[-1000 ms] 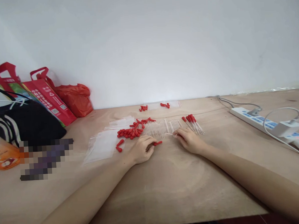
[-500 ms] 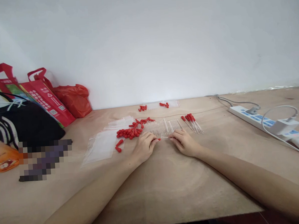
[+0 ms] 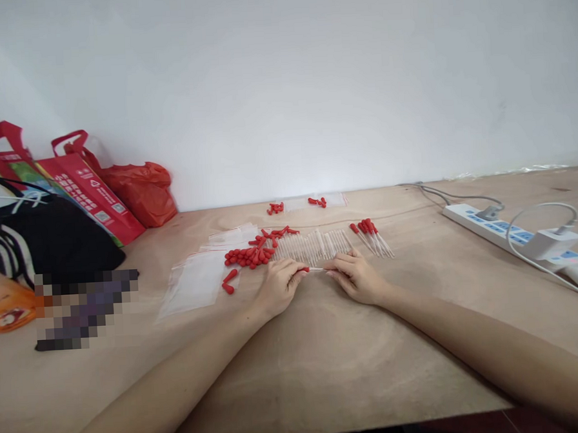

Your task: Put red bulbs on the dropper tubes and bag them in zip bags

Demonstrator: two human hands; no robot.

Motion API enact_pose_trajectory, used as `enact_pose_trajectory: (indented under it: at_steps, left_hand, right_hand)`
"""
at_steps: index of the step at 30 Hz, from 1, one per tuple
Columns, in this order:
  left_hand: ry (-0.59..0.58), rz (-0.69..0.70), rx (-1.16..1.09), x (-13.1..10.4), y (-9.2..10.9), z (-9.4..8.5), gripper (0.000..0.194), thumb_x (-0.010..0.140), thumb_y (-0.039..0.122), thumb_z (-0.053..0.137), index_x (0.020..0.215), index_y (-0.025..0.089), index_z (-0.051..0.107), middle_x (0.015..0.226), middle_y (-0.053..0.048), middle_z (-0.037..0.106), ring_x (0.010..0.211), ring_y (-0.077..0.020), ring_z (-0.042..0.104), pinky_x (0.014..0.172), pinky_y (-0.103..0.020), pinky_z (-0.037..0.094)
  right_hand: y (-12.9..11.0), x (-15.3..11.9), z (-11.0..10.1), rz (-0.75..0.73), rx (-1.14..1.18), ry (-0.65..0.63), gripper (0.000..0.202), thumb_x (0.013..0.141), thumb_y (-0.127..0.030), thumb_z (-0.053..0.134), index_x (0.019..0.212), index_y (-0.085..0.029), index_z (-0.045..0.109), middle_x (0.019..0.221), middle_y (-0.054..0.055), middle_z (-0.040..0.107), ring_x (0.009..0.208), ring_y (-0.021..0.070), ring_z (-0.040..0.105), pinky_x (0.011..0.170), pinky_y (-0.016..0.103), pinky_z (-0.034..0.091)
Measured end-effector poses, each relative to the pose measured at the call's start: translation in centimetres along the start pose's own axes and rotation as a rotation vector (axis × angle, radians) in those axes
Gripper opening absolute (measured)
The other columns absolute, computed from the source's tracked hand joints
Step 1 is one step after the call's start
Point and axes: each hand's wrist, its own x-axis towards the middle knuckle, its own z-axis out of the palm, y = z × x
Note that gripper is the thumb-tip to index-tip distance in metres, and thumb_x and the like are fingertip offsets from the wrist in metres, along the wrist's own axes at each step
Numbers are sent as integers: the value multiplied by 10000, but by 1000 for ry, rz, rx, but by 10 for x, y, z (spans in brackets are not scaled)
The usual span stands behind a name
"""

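Note:
My left hand (image 3: 283, 284) pinches a red rubber bulb (image 3: 306, 269), most of it hidden by the fingers. Closed on a thin clear dropper tube (image 3: 317, 269) is my right hand (image 3: 354, 276); the tube's near end meets the mouth of the bulb. Just beyond both hands lies a row of clear dropper tubes (image 3: 314, 245). A heap of red rubber bulbs (image 3: 252, 254) sits left of that row, with two loose bulbs (image 3: 229, 281) nearer me. Several droppers with red bulbs fitted (image 3: 371, 237) lie together beyond my right hand.
Clear zip bags (image 3: 191, 289) lie flat at the left. Another bag (image 3: 334, 201) with a few red bulbs is by the wall. Shopping bags (image 3: 89, 194) and a black bag (image 3: 67, 244) stand far left. A power strip (image 3: 493, 228) with cables is at right.
The bulb and the tube have come together between my hands, the right hand shifting slightly left. The rest of the table looks the same.

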Motion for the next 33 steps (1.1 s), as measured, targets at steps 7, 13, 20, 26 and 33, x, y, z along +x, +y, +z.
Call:
enact_pose_trajectory:
  at_steps: [7, 13, 20, 26, 33]
  left_hand:
    - [2, 40, 31, -3, 4, 0, 191, 868, 231, 413, 795, 181, 582, 769, 4, 638, 741, -136, 558, 764, -323, 288]
    - [5, 100, 61, -4, 2, 1, 203, 869, 233, 406, 780, 177, 579, 745, 3, 637, 712, -125, 555, 772, -320, 279]
    - [14, 159, 56, -4, 1, 3, 181, 866, 233, 407, 787, 170, 557, 735, 2, 627, 690, -118, 546, 782, -318, 287]
    - [5, 194, 63, -4, 1, 4, 181, 860, 228, 397, 767, 171, 542, 732, -4, 626, 698, -124, 543, 799, -324, 295]
    - [-41, 219, 89, -3, 2, 2, 190, 858, 226, 383, 776, 170, 545, 730, -6, 626, 714, -127, 542, 821, -330, 286]
  right_hand:
    - [1, 1, -5, -63, -15, -24, 203, 853, -210, 408, 882, -170, 605, 693, 14, 584, 620, 107, 472, 664, 287, 242]
    - [-3, 2, -7, -141, -151, 20, 214, 826, -174, 410, 864, -171, 621, 683, 12, 582, 576, 106, 425, 651, 305, 217]
    - [-8, 2, -3, -102, -86, 26, 215, 843, -193, 391, 826, -159, 602, 655, 13, 560, 575, 107, 427, 637, 291, 223]
    - [-11, 6, 0, -55, 23, -18, 198, 846, -179, 386, 780, -146, 569, 659, 15, 562, 589, 106, 450, 634, 269, 243]
    - [-14, 9, 1, -14, 78, -79, 231, 861, -194, 366, 723, -154, 547, 646, 11, 561, 592, 107, 475, 628, 257, 271]
